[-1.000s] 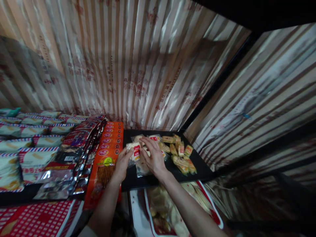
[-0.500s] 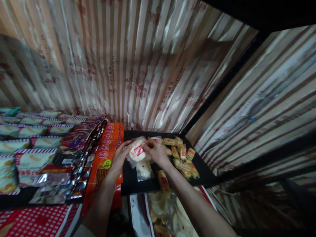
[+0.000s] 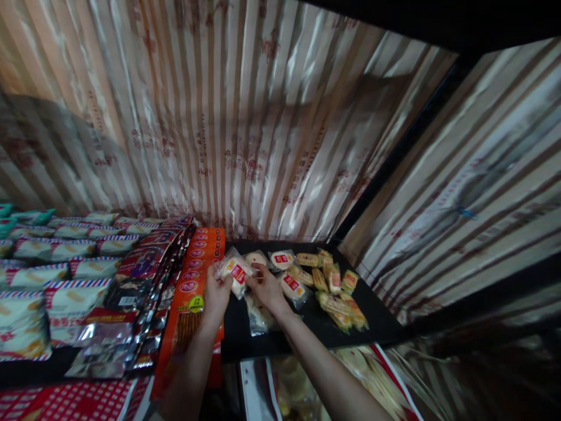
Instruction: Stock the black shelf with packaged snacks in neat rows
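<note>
Between my two hands is a clear packet with a round white pastry (image 3: 237, 273), its red label facing me. My left hand (image 3: 217, 295) pinches its left edge. Fingers of my right hand (image 3: 265, 287) close on its right edge. Behind it lies another white pastry packet (image 3: 256, 258), and a further pastry packet (image 3: 258, 316) lies below, partly covered by my right hand. Two more red-labelled pastry packets, one farther back (image 3: 281, 259) and one beside my right wrist (image 3: 293, 288), rest on the black shelf (image 3: 302, 333).
Several yellow wrapped cakes (image 3: 333, 279) lie at the right. An orange hanging strip of snacks (image 3: 193, 292), dark red foil bags (image 3: 140, 263) and rows of white snack bags (image 3: 79, 304) fill the left. Below is an opened box of packets (image 3: 298, 386). Striped sheeting (image 3: 245, 117) hangs behind.
My hands have lowered slightly with the pastry packet, now turned more. A red-labelled packet shows beside my right wrist. The yellow cake near the shelf's front edge is no longer visible.
</note>
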`<state>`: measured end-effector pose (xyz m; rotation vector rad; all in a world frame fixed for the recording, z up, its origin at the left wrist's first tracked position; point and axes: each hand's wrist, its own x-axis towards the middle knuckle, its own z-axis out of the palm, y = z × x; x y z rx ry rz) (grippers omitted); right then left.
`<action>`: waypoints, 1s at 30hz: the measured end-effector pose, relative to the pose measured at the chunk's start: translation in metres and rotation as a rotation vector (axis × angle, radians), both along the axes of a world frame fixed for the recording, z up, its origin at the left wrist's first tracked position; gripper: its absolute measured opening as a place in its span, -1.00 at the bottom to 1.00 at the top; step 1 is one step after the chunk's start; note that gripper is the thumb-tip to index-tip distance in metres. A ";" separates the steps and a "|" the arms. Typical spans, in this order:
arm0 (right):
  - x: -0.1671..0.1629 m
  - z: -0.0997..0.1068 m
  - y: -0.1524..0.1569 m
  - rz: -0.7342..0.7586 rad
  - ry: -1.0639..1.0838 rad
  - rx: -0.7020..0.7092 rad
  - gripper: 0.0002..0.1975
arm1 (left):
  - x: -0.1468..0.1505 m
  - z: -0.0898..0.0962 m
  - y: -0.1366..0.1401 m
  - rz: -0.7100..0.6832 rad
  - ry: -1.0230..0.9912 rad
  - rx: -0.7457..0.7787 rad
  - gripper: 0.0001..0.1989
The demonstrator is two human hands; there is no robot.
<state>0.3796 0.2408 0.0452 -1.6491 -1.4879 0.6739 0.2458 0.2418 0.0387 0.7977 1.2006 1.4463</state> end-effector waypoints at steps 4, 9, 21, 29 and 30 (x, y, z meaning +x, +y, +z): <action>0.007 0.016 0.012 0.084 -0.176 0.137 -0.57 | -0.006 0.006 0.013 -0.075 0.110 0.066 -0.59; 0.013 0.019 0.042 0.168 -0.018 0.030 -0.74 | -0.001 0.015 0.045 -0.137 0.138 0.077 -0.49; 0.010 -0.004 0.127 -0.129 -0.139 -0.104 -0.68 | 0.017 0.011 0.089 -0.119 1.061 0.202 -0.43; -0.009 -0.010 0.153 -0.120 -0.322 -0.131 -0.68 | 0.025 0.004 0.094 -0.349 1.417 0.195 -0.49; -0.009 -0.010 0.154 -0.120 -0.333 -0.134 -0.67 | 0.025 0.002 0.096 -0.359 1.424 0.192 -0.49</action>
